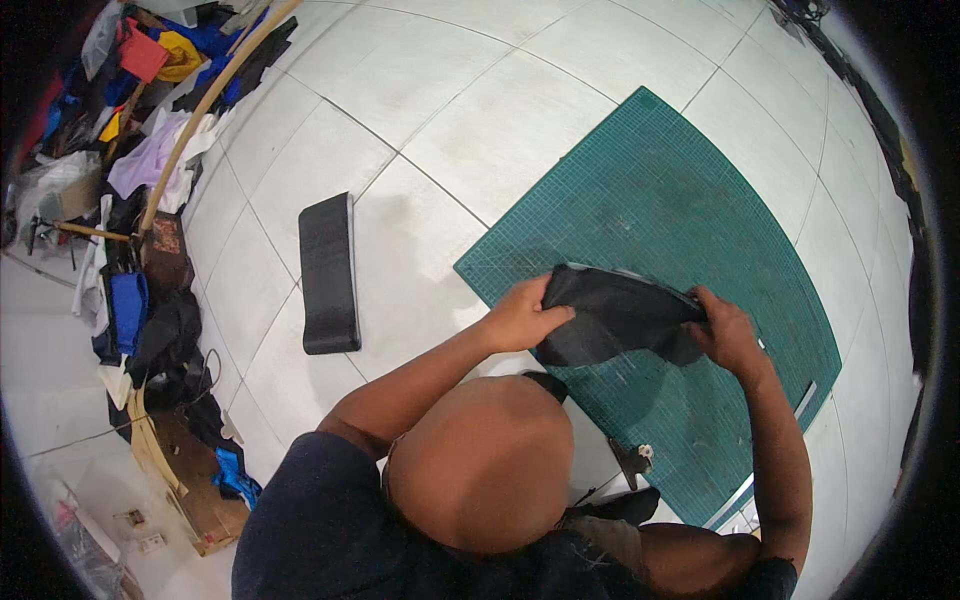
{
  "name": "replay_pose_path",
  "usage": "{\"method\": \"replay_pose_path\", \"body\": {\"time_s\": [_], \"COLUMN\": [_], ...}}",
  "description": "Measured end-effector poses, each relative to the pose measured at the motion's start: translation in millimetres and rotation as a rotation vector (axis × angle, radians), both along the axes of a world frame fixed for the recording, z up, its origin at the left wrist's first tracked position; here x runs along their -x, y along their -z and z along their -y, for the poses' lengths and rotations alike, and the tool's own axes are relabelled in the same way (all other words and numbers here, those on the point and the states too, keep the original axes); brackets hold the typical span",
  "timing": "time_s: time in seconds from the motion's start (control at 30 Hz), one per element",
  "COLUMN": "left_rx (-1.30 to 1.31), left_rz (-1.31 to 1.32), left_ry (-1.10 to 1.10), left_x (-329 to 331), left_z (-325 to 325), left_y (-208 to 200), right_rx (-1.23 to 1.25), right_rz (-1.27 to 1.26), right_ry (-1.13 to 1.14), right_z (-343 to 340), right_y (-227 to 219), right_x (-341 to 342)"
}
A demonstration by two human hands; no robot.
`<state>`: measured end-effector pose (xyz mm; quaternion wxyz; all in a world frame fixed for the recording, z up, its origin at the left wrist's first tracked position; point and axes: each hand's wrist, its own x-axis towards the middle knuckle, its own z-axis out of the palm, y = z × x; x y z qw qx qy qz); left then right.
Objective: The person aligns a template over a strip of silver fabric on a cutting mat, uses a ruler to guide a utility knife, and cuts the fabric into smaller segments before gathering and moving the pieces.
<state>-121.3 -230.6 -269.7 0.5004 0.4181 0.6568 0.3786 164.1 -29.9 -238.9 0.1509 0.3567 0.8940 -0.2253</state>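
Note:
A piece of black fabric (615, 315) is stretched between my two hands above the near part of a green cutting mat (660, 170). My left hand (527, 314) is closed on its left end, thumb on top. At the opposite end, my right hand (728, 332) grips the upper right corner. The fabric sags in folds along its lower side, and a thin pale edge shows along its top. The undersides of both hands' grips are hidden.
A stack of black rectangular pieces (328, 275) lies on the white tiled floor (420, 90) to the left. A small dark tool (630, 462) rests at the mat's near edge, by my knee. Cloth scraps, bags and a wooden pole (200, 115) crowd the far left.

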Motion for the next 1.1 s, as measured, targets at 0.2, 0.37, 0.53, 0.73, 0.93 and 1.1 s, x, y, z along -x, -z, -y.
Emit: {"method": "replay_pose_path", "body": {"time_s": [0.2, 0.37, 0.53, 0.73, 0.93, 1.1], "left_rx": [0.151, 0.084, -0.218, -0.449, -0.021, -0.161], "left_rz": [0.501, 0.373, 0.428, 0.508, 0.445, 0.643], "left_ry": [-0.454, -0.744, -1.176, -1.513, -1.668, -1.619], "left_x": [42, 108, 153, 188, 189, 209], "left_z": [37, 94, 157, 254, 306, 321], "left_y": [-39, -76, -79, 33, 145, 134], "right_rx": [-0.180, 0.084, 0.075, 0.094, 0.106, 0.167], "right_rz": [-0.441, -0.255, -0.182, -0.223, -0.144, -0.075], "right_ry": [-0.144, 0.191, 0.085, 0.046, 0.096, 0.180], "right_z": [-1, 1, -9, -8, 1, 9], "right_y": [8, 5, 44, 69, 57, 55], "right_x": [-8, -32, -82, -108, -118, -127]}}
